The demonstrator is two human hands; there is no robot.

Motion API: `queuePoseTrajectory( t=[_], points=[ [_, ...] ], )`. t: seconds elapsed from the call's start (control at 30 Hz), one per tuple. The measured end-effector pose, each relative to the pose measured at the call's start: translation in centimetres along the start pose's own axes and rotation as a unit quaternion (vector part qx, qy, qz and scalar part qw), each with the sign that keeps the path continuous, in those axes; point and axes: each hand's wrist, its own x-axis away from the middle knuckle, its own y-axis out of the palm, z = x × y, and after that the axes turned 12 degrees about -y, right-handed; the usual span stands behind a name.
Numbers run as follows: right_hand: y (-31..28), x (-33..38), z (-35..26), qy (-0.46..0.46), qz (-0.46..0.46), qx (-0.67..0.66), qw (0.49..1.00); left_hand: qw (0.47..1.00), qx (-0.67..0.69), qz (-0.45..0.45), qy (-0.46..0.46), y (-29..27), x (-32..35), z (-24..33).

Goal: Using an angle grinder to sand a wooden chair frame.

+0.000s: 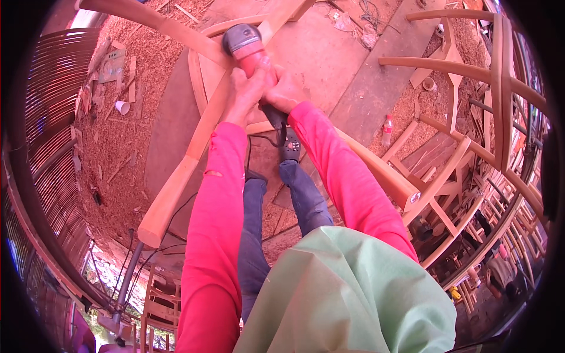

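Left hand (pixel 247 91) and right hand (pixel 286 92) clasped the red, round-headed power tool (pixel 250 54), its black head just beyond them by the tan wooden frame (pixel 197 138); snagging the thin black cord (pixel 283 135) below them could have jerked it.

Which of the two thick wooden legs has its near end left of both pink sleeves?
The leg outside the left sleeve; the other leg ends right of the right sleeve.

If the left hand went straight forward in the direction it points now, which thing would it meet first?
Most likely the red body of the power tool, which the left hand is gripping. Beyond it, a wooden bar seems in line, though depth is unclear.
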Motion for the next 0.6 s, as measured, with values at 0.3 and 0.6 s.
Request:
queuePoseTrajectory(
  t=[0.3,0.6],
  points=[
    [2.0,1.3,-1.7,-0.008,-0.015,0.006,1.0,0.998,0.057,-0.012,0.007,-2.1,0.8,-1.6],
    [-1.6,0.5,-0.8,0.014,0.031,-0.058,0.998,0.998,-0.058,-0.006,-0.001,2.0,0.1,0.7]
  ],
)
